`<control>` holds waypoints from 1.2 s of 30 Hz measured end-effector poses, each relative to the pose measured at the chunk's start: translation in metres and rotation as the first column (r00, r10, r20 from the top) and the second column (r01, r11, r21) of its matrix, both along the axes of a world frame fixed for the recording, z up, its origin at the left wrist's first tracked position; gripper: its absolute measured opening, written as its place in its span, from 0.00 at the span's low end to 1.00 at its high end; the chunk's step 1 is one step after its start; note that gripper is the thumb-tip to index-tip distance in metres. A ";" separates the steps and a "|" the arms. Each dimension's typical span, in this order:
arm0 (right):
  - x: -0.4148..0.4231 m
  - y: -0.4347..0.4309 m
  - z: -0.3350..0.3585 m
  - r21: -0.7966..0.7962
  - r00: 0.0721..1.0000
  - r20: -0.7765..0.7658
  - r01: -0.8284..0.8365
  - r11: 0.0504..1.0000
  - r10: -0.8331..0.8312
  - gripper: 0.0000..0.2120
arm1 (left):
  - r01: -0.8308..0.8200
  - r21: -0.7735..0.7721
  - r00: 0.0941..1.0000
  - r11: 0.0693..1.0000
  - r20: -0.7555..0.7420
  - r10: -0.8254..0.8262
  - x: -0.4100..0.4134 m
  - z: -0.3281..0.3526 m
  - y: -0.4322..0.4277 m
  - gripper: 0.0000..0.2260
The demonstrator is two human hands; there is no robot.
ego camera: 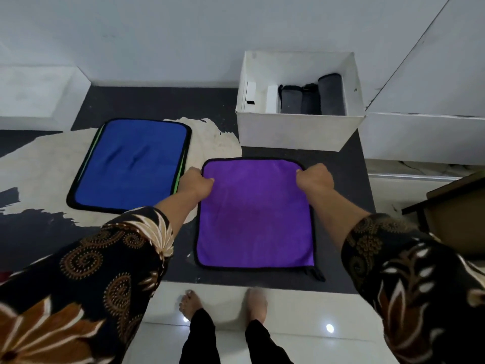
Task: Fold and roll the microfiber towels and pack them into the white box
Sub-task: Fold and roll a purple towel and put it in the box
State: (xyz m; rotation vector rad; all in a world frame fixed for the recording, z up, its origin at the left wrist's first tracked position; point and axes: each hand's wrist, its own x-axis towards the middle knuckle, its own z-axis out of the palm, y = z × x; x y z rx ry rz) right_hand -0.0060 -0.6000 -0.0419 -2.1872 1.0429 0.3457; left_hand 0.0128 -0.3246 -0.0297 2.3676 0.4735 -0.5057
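Note:
A purple towel point(254, 216) with black trim lies flat on the dark mat in front of me. My left hand point(195, 181) grips its far left corner and my right hand point(315, 177) grips its far right corner, fingers curled. To the left a blue towel point(131, 164) with black trim lies on top of a stack, a green edge showing beneath it. The white box point(296, 132) stands beyond the purple towel, with three dark grey rolled towels point(312, 97) packed at its right side.
A dark and cream patterned mat point(34, 166) covers the floor under the towels. White walls and a white ledge point(420, 137) stand behind and to the right. A brown wooden piece of furniture point(456, 214) is at the right edge. My bare feet point(223, 303) stand on glossy tiles.

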 end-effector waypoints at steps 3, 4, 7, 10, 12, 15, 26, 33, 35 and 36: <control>0.003 -0.001 -0.002 -0.015 0.997 -0.021 -0.068 0.998 0.068 0.14 | 0.080 0.093 0.997 0.992 -0.028 -0.077 0.006 -0.006 0.001 0.07; 0.004 -0.003 -0.002 -0.014 0.996 -0.028 -0.084 0.996 0.083 0.12 | 0.074 0.115 0.996 0.991 -0.048 -0.069 0.007 -0.006 0.000 0.06; 0.005 -0.007 0.000 -0.025 0.993 -0.012 -0.119 0.993 0.119 0.11 | 0.019 0.182 0.996 0.983 -0.088 -0.003 0.013 -0.009 -0.007 0.15; 0.004 -0.014 -0.004 -0.052 0.993 0.022 -0.116 0.992 0.118 0.12 | -0.024 0.246 0.997 0.969 -0.071 0.043 0.016 -0.005 -0.016 0.33; 0.001 -0.014 -0.005 -0.070 0.990 0.038 -0.133 0.989 0.136 0.14 | -0.014 0.211 0.997 0.977 -0.066 0.028 0.019 -0.005 -0.017 0.36; -0.002 -0.015 -0.005 -0.094 0.988 0.051 -0.139 0.986 0.144 0.16 | -0.003 0.165 0.995 0.986 -0.098 0.020 0.024 -0.006 -0.018 0.27; -0.063 0.012 0.002 -0.388 0.867 0.259 -0.310 0.868 0.426 0.22 | 0.148 0.198 0.910 0.969 0.358 -0.212 -0.011 -0.006 -0.024 0.30; -0.045 0.019 -0.005 -0.280 0.670 -0.181 -0.737 0.615 0.720 0.41 | 0.597 0.430 0.754 0.677 -0.013 -0.657 -0.077 -0.038 -0.009 0.38; -0.035 0.016 -0.002 -0.248 0.658 -0.246 -0.752 0.611 0.711 0.45 | 0.599 0.449 0.752 0.663 -0.029 -0.659 -0.080 -0.039 -0.004 0.39; -0.034 0.017 0.000 -0.249 0.662 -0.255 -0.749 0.614 0.704 0.46 | 0.594 0.458 0.755 0.662 -0.033 -0.655 -0.082 -0.038 -0.002 0.38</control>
